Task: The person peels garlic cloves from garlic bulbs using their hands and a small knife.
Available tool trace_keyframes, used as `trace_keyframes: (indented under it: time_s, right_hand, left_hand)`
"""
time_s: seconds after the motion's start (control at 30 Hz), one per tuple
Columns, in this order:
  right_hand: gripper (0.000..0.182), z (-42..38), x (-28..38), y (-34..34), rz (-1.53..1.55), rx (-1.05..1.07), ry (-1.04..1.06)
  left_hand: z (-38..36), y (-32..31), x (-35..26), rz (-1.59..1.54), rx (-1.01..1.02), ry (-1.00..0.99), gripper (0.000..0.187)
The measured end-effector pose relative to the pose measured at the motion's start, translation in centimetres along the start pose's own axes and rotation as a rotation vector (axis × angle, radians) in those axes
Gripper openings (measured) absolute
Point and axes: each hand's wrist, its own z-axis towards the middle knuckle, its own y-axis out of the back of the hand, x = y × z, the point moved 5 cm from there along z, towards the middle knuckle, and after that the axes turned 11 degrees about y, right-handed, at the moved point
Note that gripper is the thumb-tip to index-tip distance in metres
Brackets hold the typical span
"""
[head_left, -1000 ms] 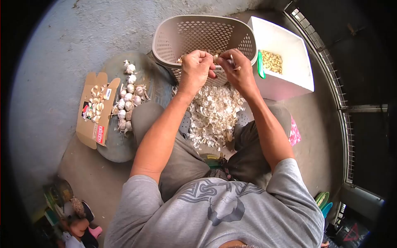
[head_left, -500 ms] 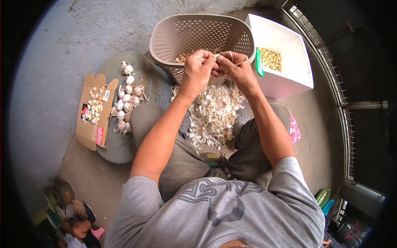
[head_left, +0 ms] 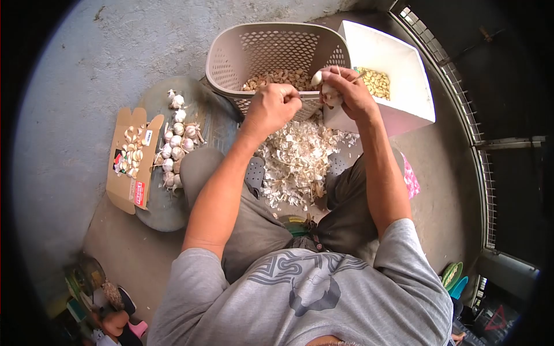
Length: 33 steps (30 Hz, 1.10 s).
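My right hand [head_left: 352, 92] is closed around garlic in front of the white foam box. A smooth pale clove [head_left: 317, 78] sticks out at its thumb and fingertip, and more whitish garlic [head_left: 331, 97] shows in the palm. A thin stalk-like piece juts from between the fingers. My left hand [head_left: 272, 111] is curled with fingers pressed together, just before the rim of the brown perforated basket [head_left: 222, 63]; whatever it may hold is hidden. Unpeeled-looking cloves [head_left: 288, 79] lie inside the basket. Below both hands is a heap of garlic skins [head_left: 297, 155].
Pale cloves [head_left: 375, 83] lie in the white foam box [head_left: 398, 49]. On my left, several garlic bulbs [head_left: 176, 141] rest on a round grey surface [head_left: 153, 210], beside a cardboard tray [head_left: 119, 184] holding loose cloves. A wire-mesh barrier [head_left: 490, 196] runs along the right.
My hands, together over the basket's front rim before, have parted. The left moved down and left; the right moved slightly right, now covering most of the green item at the foam box's edge.
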Motion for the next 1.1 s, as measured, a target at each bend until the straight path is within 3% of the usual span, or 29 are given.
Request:
trace_keyframes:
  time_s: [0.03, 0.13, 0.17, 0.27, 0.3, 0.33, 0.47, 0.7, 0.87, 0.9, 1.1]
  right_hand:
    - [0.022, -0.1, 0.2, 0.3, -0.193, 0.073, -0.014]
    - [0.026, -0.7, 0.5, -0.8, -0.607, 0.308, -0.140]
    - [0.030, -0.6, -0.3, -1.0, -0.724, 0.365, -0.074]
    - [0.031, -0.7, 0.1, -2.4, -0.599, 0.250, 0.057]
    - [0.030, -0.9, 0.3, -2.6, -0.536, 0.211, -0.073]
    - [0.028, -1.0, 0.3, -2.9, -0.447, 0.204, -0.065]
    - [0.025, -0.9, -0.5, -3.5, -0.188, 0.161, -0.016]
    - [0.024, -1.1, -0.1, -4.3, -0.198, 0.085, 0.041]
    - [0.024, -1.6, 2.5, -5.0, -0.848, 0.086, 0.384]
    - [0.025, -1.9, 3.1, -5.4, -0.984, 0.085, 0.468]
    - [0.031, -2.2, 3.4, -6.2, -1.193, 0.149, 0.688]
  left_hand:
    - [0.0, -0.2, -0.1, 0.098, 0.107, 0.051, 0.018]
    - [-0.2, -1.0, -0.2, 0.046, 0.132, -0.108, 0.019]
    - [-0.2, -1.3, 0.1, -0.013, 0.135, -0.091, 0.019]
    - [0.1, -1.0, 0.4, -0.150, 0.066, -0.062, 0.017]
    - [0.1, -0.8, 0.5, -0.165, 0.016, -0.061, 0.016]
    - [0.3, -0.6, 0.7, -0.180, -0.034, -0.060, 0.015]
    - [-0.2, 0.0, -0.3, -0.002, -0.282, -0.316, 0.008]
    - [-0.3, 0.7, -0.6, -0.022, -0.235, -0.248, 0.012]
    - [0.2, 0.8, -0.1, -0.571, 0.078, 0.055, 0.015]
    - [0.3, 0.9, 0.0, -0.626, 0.118, 0.041, 0.018]
    - [1.3, 0.4, 1.4, -0.599, 0.100, 0.012, 0.019]
